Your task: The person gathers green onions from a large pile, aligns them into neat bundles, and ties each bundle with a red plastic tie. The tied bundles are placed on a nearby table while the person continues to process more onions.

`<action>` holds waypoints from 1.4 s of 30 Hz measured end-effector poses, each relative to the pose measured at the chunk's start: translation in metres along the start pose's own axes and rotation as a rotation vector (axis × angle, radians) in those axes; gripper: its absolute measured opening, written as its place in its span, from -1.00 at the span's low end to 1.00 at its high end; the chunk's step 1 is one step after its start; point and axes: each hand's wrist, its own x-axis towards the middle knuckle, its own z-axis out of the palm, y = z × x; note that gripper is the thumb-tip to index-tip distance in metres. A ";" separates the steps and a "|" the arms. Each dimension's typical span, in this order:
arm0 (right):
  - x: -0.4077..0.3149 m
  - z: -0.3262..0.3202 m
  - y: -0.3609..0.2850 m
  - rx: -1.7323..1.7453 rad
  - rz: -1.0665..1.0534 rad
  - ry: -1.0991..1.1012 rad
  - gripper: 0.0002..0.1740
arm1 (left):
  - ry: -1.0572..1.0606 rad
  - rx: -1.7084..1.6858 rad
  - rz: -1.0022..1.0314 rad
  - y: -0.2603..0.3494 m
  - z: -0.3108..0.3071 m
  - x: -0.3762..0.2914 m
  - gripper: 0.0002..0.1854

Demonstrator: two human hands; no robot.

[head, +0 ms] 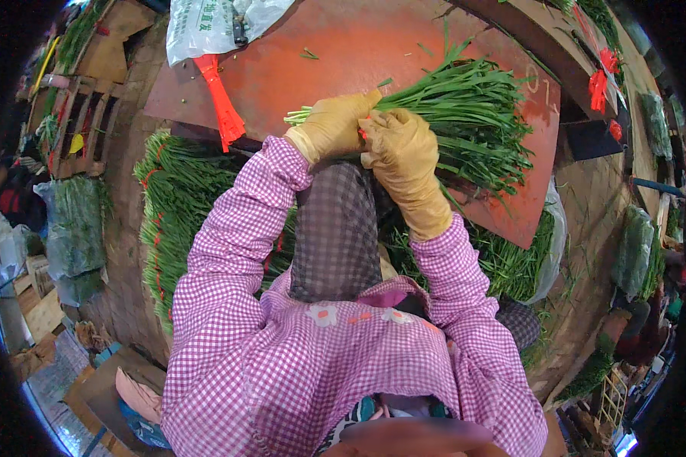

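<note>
A bunch of long green leafy stalks, resembling garlic chives, lies across the red board, its pale cut ends to the left. My left hand, in a yellowish rubber glove, is closed around the bunch near those ends. My right hand, gloved alike, pinches a bit of red tie at the bunch's lower side, close beside my left hand. Most of that tie is hidden by the gloves. A fan of flat red ties hangs over the board's near edge, its upper end under a white plastic bag.
Tied green bunches are stacked below the board at left. Loose greens lie in clear plastic at the lower right. A wooden crate and a wrapped bundle of greens stand at far left. More red ties hang at upper right.
</note>
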 end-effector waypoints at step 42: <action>0.018 0.034 0.037 0.011 -0.077 -0.094 -0.54 | 0.303 -0.125 -0.032 -0.045 -0.008 0.031 -0.73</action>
